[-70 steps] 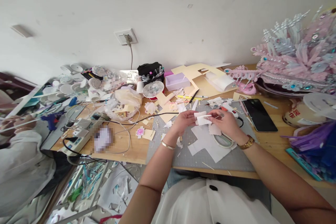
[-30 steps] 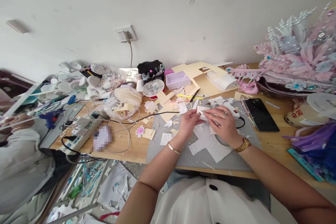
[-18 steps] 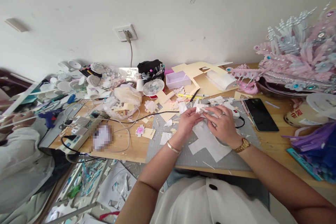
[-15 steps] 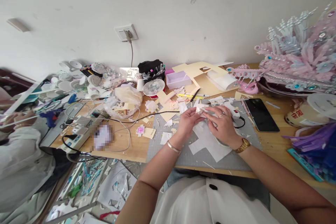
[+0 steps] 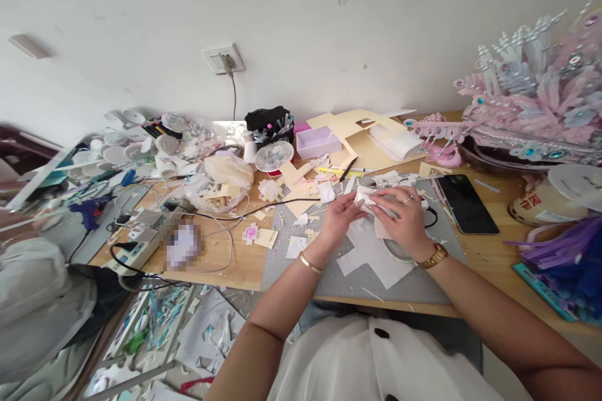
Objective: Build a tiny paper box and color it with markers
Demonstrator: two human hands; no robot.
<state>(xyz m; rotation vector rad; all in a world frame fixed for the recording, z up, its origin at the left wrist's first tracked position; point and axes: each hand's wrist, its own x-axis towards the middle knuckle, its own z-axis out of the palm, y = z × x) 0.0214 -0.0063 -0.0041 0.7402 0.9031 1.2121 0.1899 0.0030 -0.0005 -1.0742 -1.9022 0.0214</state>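
Head view: fingers [image 5: 352, 203] of the left hand [image 5: 337, 220] and right hand [image 5: 401, 220] pinch a white paper piece [image 5: 366, 196], mostly covered, so its outline is unclear. It looks folded and matte, held just above flat white sheets [image 5: 371, 258] on the grey cutting mat [image 5: 301, 263] of the wooden bench [image 5: 489, 250].

Paper piece [image 5: 363, 195] (mostly under right hand [image 5: 403, 220])

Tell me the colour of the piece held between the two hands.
White. The paper piece, between left hand and right hand, shows best in the head view.
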